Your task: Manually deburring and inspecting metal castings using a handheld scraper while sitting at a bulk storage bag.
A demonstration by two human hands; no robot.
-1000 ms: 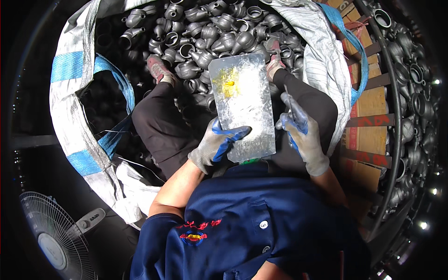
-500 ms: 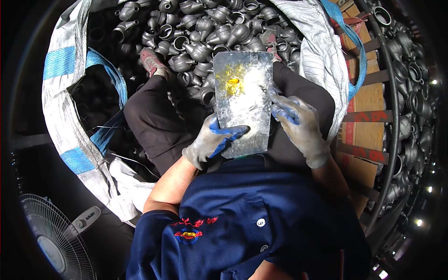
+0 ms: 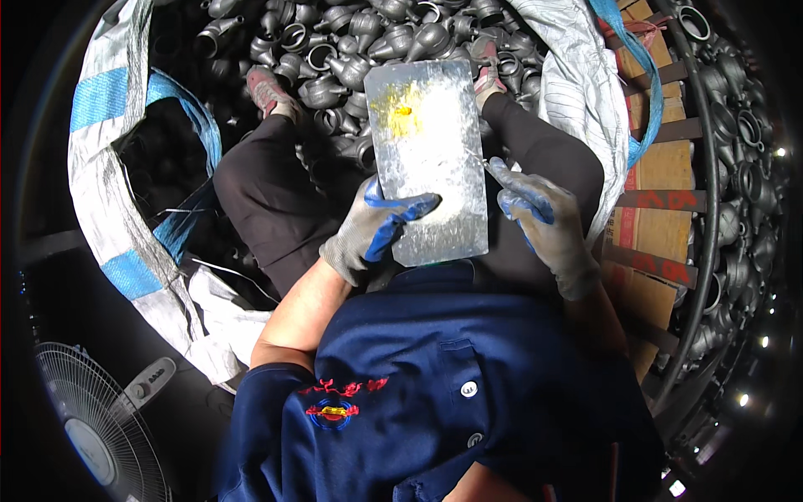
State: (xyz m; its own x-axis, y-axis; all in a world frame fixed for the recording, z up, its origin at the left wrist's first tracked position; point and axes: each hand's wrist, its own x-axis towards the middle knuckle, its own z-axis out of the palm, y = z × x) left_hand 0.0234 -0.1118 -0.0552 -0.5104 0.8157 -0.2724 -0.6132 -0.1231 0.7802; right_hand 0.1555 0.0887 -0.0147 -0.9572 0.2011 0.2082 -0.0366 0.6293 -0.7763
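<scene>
Nearest is the person's dark blue shirt (image 3: 385, 368), with red embroidery and pale buttons. Before it, the left hand (image 3: 372, 222), in a grey glove with blue parts, is closed on the lower left edge of a flat grey plate (image 3: 439, 171) – the thumb lies across its bright face. This plate is over the lap, between the knees, and it carries a yellow patch in its upper part. The right hand (image 3: 539, 213), gloved likewise, is half curled just beside the plate's right edge, the forefinger stretched toward it; whether it grips something, I cannot tell. Farther, the pink shoes (image 3: 269, 90) rest by a heap of dark grey metal parts (image 3: 368, 29) – around these stands a white sack (image 3: 577, 92) with blue bands.
</scene>
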